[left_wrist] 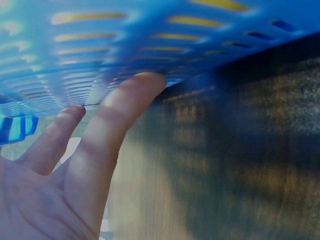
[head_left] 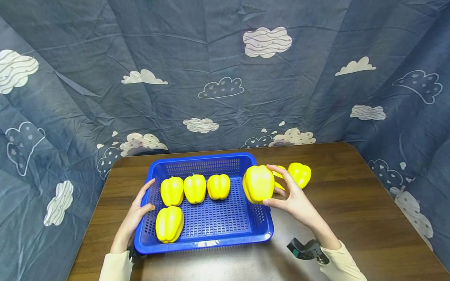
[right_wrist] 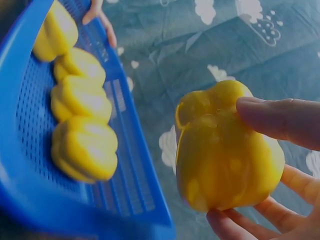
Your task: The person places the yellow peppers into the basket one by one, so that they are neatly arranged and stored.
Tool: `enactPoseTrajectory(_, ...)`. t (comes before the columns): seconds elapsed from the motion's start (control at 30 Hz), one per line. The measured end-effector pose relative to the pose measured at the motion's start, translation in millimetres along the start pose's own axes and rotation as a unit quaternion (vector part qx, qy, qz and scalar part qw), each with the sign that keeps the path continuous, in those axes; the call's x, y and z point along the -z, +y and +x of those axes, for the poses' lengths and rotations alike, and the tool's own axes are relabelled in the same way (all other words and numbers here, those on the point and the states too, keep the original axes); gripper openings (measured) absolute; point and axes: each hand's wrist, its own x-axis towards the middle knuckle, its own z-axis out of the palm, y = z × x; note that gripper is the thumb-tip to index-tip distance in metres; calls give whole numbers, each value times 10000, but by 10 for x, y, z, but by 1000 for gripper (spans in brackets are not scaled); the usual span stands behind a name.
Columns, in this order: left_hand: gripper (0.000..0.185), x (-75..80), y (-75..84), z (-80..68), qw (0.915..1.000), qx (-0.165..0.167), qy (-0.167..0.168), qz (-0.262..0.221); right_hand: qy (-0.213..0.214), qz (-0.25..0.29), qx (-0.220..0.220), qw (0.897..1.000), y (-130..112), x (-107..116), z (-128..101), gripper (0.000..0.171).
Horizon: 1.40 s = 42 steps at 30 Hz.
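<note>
Right hand (head_left: 295, 201): fingers and thumb curled round a yellow bell pepper (head_left: 259, 183), held in the air over the right rim of the basket; the right wrist view shows fingertips (right_wrist: 280, 120) pressing its far side, with more fingers beneath.

Left hand (head_left: 138, 208): fingers straight and relaxed, resting against the left wall of the basket; the left wrist view shows a finger (left_wrist: 120, 115) touching the slotted blue plastic, gripping nothing.

Basket (head_left: 211, 244): blue, perforated, rectangular, standing on the desk (head_left: 369, 218) between the two hands.

Peppers in basket: four, all yellow. Three stand in a row across the middle, namely the left pepper (head_left: 172, 190), the centre pepper (head_left: 195, 188) and the right pepper (head_left: 218, 186); a fourth pepper (head_left: 169, 223) lies near the front left corner.

Peppers on desk: one loose pepper (head_left: 300, 174) just right of the basket; a further yellow shape shows behind the right hand's fingers, too hidden to identify.

Progress, as judged: four peppers are in the basket, one is in hand at its edge, and at least one remains outside on the desk.

Surroundings: a dark blue cloth with cloud prints (head_left: 267, 41) hangs behind and beside the desk.
</note>
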Motion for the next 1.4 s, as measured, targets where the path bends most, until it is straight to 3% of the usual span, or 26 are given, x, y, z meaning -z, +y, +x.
enactPoseTrajectory(0.67,72,-4,-8,14,9999,-74,28,88,-484,140,178,9986,-123,-733,26,84)
enactPoseTrajectory(1.4,72,2,-4,17,9999,-94,43,81,-817,-556,44,9951,64,-1462,165,81)
